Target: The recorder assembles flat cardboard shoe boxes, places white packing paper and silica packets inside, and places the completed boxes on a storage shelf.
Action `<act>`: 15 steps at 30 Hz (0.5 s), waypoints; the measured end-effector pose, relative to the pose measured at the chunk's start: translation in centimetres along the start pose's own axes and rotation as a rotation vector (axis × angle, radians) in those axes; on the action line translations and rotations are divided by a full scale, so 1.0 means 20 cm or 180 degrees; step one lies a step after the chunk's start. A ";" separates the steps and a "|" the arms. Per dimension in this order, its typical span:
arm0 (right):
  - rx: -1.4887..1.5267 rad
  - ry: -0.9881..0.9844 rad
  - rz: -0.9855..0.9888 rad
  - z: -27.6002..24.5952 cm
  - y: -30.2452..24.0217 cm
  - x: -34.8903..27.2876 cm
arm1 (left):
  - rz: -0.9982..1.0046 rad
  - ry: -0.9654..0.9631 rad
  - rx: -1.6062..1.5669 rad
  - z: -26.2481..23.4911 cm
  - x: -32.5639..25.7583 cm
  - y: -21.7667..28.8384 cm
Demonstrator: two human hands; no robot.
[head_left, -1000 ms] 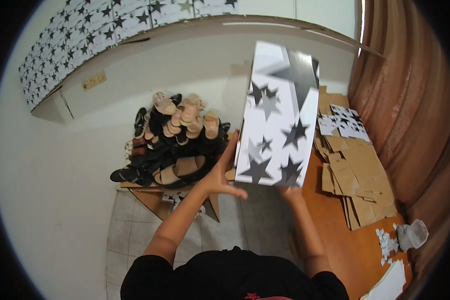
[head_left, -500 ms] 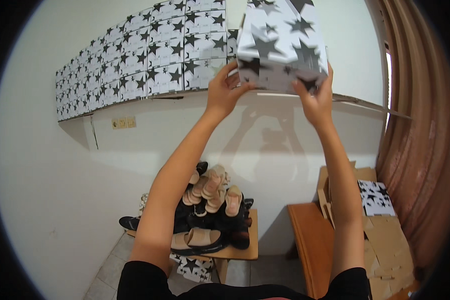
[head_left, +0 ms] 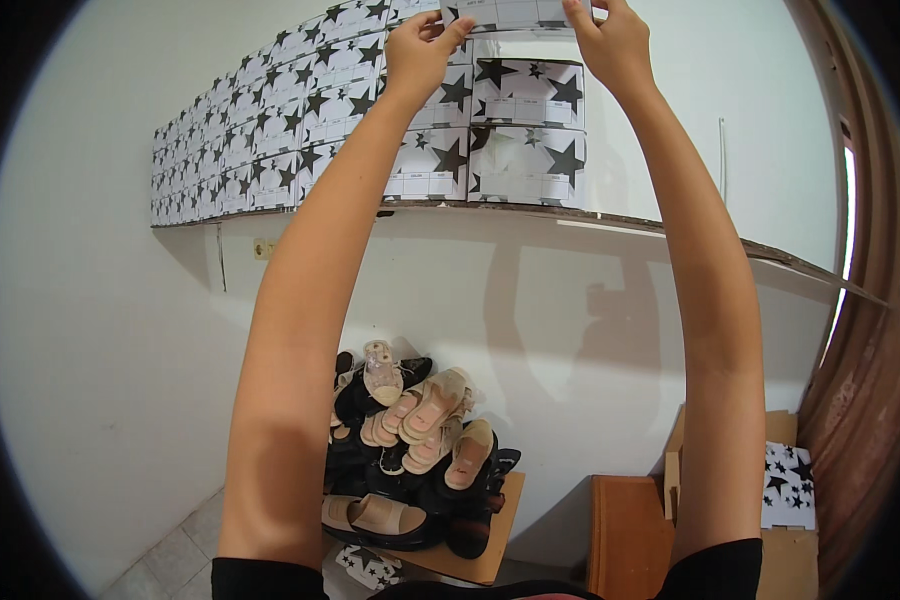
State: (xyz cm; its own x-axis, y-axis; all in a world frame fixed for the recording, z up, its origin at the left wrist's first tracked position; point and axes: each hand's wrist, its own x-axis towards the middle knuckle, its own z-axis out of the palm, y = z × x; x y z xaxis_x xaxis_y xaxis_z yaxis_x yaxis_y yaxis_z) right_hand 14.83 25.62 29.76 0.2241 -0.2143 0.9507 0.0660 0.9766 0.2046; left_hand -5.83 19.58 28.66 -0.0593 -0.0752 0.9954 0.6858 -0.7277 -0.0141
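Observation:
A white shoe box with black stars (head_left: 515, 14) is held at the top edge of the head view, mostly cut off by it. My left hand (head_left: 420, 58) grips its left lower corner, thumb on the front. My right hand (head_left: 615, 45) holds its right lower corner the same way. Below the held box, a column of two matching boxes (head_left: 530, 92) stands on the wall shelf (head_left: 630, 220). The held box's rear is hidden, so I cannot tell whether it touches the column. Left of it, rows of the same boxes (head_left: 260, 140) fill the shelf.
Below, shoes and sandals (head_left: 430, 410) are heaped on a small wooden table (head_left: 505, 525). A brown wooden piece of furniture (head_left: 625, 530) stands at lower right, beside cardboard (head_left: 790, 560) and a star-patterned box piece (head_left: 788, 485). A brown curtain (head_left: 870, 390) hangs at the right.
Both hands have lifted the shoe box higher and slightly left, over the column of two boxes that it partly hid before. The view has shifted, so the shelf sits lower at right.

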 end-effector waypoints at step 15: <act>-0.0290 -0.0028 0.0054 0.18 0.48 -0.02 | 0.0576 -0.0145 0.1738 0.16 0.04 -0.19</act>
State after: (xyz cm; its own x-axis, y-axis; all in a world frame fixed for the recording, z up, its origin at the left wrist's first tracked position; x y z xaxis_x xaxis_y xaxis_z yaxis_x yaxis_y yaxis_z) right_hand 11.88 35.18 32.27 0.2175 -0.1972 0.9559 0.1505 0.9744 0.1667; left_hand -6.23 24.45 29.75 0.1170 -0.1275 0.9849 0.9579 -0.2475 -0.1458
